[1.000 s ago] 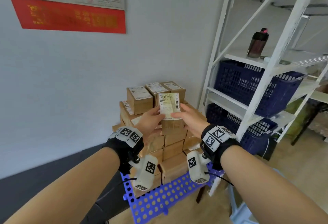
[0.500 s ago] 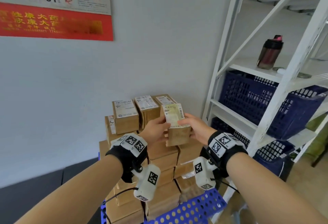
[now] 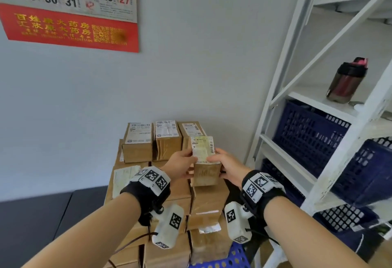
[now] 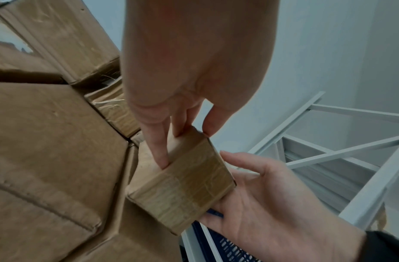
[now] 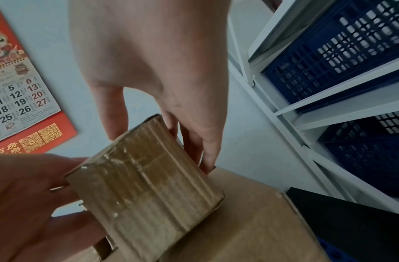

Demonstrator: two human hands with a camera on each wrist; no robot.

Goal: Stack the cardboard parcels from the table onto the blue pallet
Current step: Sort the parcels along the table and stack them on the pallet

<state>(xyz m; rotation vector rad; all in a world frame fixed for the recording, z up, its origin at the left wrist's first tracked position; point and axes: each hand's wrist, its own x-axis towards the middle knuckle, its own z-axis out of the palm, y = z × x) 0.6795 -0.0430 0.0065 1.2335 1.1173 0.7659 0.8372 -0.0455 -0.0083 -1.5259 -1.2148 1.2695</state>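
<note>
A small cardboard parcel point(image 3: 204, 161) with a white label on top is held between both hands. My left hand point(image 3: 183, 164) grips its left side and my right hand point(image 3: 228, 165) its right side, thumbs on the label. It sits at the top of the front right column of the parcel stack point(image 3: 209, 204), just in front of the top row of three labelled parcels point(image 3: 137, 144). In the right wrist view the parcel point(image 5: 144, 186) is tilted, its lower edge against the box beneath. The blue pallet point(image 3: 232, 259) shows under the stack.
A white metal rack point(image 3: 347, 144) with dark blue crates point(image 3: 307, 138) stands close on the right, with a dark bottle point(image 3: 345, 81) on a shelf. A calendar point(image 3: 70, 11) hangs on the wall behind. A dark surface point(image 3: 42, 214) lies low on the left.
Both hands have carried the parcel forward and lower, down to the stack's front right column beside the top row. The grip has stayed the same.
</note>
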